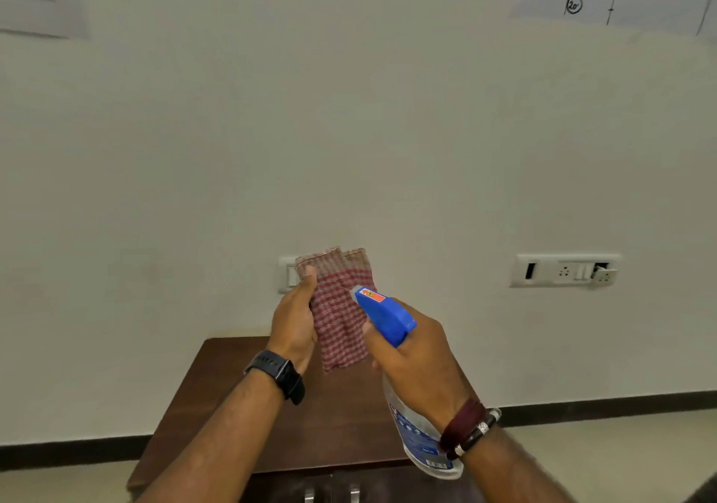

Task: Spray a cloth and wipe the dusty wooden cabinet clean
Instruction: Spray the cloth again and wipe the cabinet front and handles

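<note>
**Cloth and spray bottle held over cabinet top**

Holding a folded red-and-white checked cloth (339,308) upright, the left hand (295,322) pinches it, thumb on the near face and fingers hidden behind. The right hand (417,359) grips the spray bottle (421,440) by the neck, fingers curled at the trigger; its blue nozzle head (384,312) sits just beside the cloth. Both are above the dark wooden cabinet (240,398), whose top abuts the wall (349,134). Bare wall extends either side; a socket panel (566,269) lies well right.
</note>
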